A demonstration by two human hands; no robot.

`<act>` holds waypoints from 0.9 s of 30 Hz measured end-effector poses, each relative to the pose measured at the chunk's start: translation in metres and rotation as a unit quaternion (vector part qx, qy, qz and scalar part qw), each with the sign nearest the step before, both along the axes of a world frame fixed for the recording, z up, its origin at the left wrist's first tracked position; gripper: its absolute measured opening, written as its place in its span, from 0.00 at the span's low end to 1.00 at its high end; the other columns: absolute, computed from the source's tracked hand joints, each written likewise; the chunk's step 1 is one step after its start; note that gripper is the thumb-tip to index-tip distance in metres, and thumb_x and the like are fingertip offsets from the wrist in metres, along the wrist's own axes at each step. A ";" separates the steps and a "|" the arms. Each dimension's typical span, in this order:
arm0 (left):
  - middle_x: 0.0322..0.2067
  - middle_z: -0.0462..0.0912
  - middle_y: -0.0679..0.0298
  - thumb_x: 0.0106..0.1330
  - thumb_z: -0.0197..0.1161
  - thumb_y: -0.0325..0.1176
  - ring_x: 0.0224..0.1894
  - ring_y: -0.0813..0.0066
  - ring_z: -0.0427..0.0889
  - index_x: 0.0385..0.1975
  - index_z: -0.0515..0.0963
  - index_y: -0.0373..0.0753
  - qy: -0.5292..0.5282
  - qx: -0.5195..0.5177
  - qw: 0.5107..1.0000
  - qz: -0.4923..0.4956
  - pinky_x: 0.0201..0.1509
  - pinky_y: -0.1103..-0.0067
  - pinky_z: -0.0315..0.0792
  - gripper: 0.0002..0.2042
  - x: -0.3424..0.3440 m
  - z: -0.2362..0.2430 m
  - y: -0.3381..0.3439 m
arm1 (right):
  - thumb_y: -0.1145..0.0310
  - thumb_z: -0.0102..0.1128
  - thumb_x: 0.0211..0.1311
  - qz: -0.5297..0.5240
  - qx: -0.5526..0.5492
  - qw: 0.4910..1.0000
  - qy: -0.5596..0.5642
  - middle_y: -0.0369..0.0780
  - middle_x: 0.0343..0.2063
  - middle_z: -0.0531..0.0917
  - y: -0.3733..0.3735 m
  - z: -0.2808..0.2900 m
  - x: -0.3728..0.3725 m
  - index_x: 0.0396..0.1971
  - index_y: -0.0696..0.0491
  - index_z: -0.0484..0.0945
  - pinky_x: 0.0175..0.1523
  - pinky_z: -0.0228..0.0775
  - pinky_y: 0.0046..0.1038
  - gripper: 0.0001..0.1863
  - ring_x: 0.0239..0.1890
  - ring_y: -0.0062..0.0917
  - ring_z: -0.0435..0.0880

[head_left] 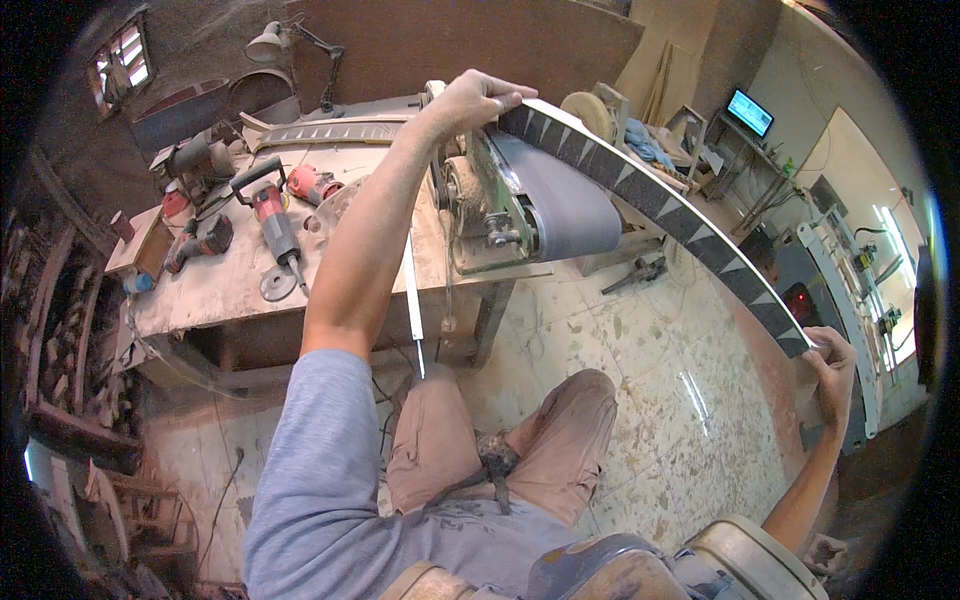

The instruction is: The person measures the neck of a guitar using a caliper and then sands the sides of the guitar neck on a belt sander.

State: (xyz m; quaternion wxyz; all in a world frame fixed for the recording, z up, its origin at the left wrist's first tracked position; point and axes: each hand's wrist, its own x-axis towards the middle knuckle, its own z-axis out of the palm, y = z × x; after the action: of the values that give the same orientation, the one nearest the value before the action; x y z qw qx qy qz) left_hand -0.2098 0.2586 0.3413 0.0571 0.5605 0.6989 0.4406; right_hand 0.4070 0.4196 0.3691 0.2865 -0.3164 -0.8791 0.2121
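A long, narrow dark strip (660, 196) with pale triangles along its face and a white edge stretches between my two hands; it looks bowed in this picture. My left hand (486, 98) pinches its far left end, thumb and fingers closed on it. At the lower right end, the fingers of my right hand (832, 368) are closed round the tip. Behind the strip's left part stands a belt sander with a wide grey belt (575, 205). Whether the strip touches the belt, I cannot tell.
On the wooden workbench (180, 290) at left lie a grey and red angle grinder (272, 218), a cordless drill (200, 243), a red power tool (312, 184) and another patterned strip (335, 132). A desk lamp (268, 43) stands behind. A lit monitor (749, 112) is far right.
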 end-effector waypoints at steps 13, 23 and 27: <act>0.44 0.89 0.54 0.73 0.65 0.43 0.48 0.71 0.86 0.54 0.83 0.31 -0.224 0.155 0.956 -0.108 0.54 0.73 0.78 0.21 0.055 0.035 -0.071 | 0.61 0.68 0.65 0.034 -0.157 0.979 0.129 0.30 0.32 0.77 -0.005 -0.050 0.075 0.35 0.54 0.78 0.49 0.61 0.19 0.12 0.40 0.14 0.73; 0.57 0.82 0.53 0.59 0.78 0.32 0.57 0.70 0.81 0.64 0.74 0.28 -0.299 0.393 0.854 -0.164 0.65 0.73 0.74 0.33 0.111 -0.050 -0.187 | 0.68 0.65 0.56 0.056 -0.575 0.804 0.140 0.38 0.22 0.80 -0.046 -0.229 0.023 0.40 0.59 0.80 0.18 0.64 0.23 0.14 0.15 0.22 0.75; 0.63 0.78 0.47 0.58 0.79 0.37 0.61 0.62 0.81 0.77 0.56 0.37 -0.417 0.467 0.750 -0.214 0.67 0.68 0.76 0.48 0.154 -0.090 -0.190 | 0.67 0.64 0.58 0.065 -0.617 0.781 0.069 0.40 0.25 0.81 -0.045 -0.295 -0.011 0.39 0.59 0.80 0.21 0.68 0.28 0.13 0.18 0.25 0.77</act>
State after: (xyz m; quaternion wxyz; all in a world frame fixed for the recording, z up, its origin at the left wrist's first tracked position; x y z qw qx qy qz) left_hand -0.0554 0.0681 0.2509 0.1667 0.4130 0.1754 0.8780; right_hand 0.3960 0.3750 0.0743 0.0753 -0.3521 -0.5571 0.7483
